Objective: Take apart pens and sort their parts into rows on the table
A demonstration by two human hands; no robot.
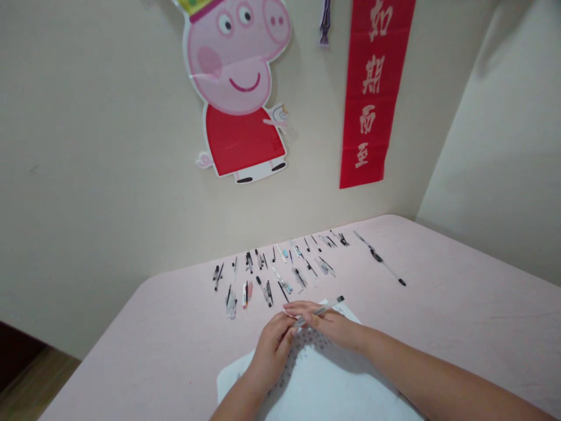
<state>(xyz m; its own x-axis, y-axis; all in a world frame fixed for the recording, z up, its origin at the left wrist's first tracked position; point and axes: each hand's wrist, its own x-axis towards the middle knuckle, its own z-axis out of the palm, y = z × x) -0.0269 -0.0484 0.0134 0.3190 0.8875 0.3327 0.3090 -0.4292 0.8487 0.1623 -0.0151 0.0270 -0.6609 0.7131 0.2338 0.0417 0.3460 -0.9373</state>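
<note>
The clear, black-ended plastic pen [322,310] is in the right hand [338,328] over the white paper [313,389]; left hand's [272,346] grip, can't tell. Best hold gently.

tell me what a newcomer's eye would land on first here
Probably the big Peppa Pig cutout on the wall, just left of centre, and the red banner with pale Chinese characters to its right. Below them, small pens and pen parts lie in rough rows on the pink surface. Lower centre, the right grip holds a clear pen close against the left grip.
</note>
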